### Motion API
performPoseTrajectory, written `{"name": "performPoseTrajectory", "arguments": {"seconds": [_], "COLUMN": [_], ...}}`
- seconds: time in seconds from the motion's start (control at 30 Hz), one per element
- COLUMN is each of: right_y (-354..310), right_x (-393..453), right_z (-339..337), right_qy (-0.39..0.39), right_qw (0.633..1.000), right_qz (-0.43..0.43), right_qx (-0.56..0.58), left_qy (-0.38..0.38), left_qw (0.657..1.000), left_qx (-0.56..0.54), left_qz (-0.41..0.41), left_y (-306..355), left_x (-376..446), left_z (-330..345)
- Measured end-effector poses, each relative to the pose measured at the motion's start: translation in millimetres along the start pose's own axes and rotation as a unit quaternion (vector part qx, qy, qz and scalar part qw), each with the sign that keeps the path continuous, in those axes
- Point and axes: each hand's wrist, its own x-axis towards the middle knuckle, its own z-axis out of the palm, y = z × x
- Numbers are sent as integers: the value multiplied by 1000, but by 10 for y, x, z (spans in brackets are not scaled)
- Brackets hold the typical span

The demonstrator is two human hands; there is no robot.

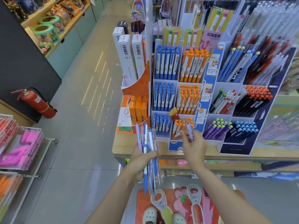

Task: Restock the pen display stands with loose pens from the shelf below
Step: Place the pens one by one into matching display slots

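My left hand [141, 160] grips a bundle of loose pens [148, 143], blue, white and lilac, held upright in front of the table edge. My right hand [193, 146] pinches a single lilac pen [189, 130] just in front of the lowest orange-pen compartment [181, 126] of the white tiered pen stand [163, 139]. That stand holds blue-capped pens [166, 62] in its left column and orange-capped pens [193, 65] in its right. A second stand [234, 146] to the right holds purple, dark blue, black and red pens.
The stands sit on a wooden table [123, 147] with a lower shelf [226, 167] beneath. Orange and white boxes [139, 107] stand at the table's left. A wire rack with pink cases [24, 149] and a red fire extinguisher [37, 104] flank the aisle on the left.
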Motion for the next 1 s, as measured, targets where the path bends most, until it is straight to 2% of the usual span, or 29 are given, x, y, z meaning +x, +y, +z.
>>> {"name": "performPoseTrajectory", "arguments": {"seconds": [0.1, 0.2, 0.53, 0.63, 0.73, 0.8, 0.87, 1.0], "right_y": [-20, -105, -169, -139, -320, -566, -821, -1087], "right_x": [-43, 43, 195, 106, 101, 98, 66, -3], "right_z": [24, 92, 185, 123, -9, -127, -222, -259], "right_qy": [15, 23, -9, -48, -54, -102, -202, -318], "right_qw": [999, 999, 987, 991, 997, 993, 965, 936], "right_qz": [40, 42, -64, -53, -24, 37, 93, 57], "right_qx": [3, -17, -146, -115, -43, 49, 137, 139], "left_qy": [-9, -13, -26, -29, -35, -31, -25, -18], "left_qw": [1000, 1000, 999, 998, 997, 997, 996, 995], "left_qx": [0, 2, 22, 20, 18, 14, 8, 5], "left_qz": [4, 5, 42, 50, 61, 72, 83, 101], "left_y": [-15, 7, 174, 182, 211, 211, 210, 151], "left_x": [-14, -39, -36, -65, -107, -121, -147, -213], "left_z": [-13, -72, -288, -269, -204, -157, -98, 36]}}
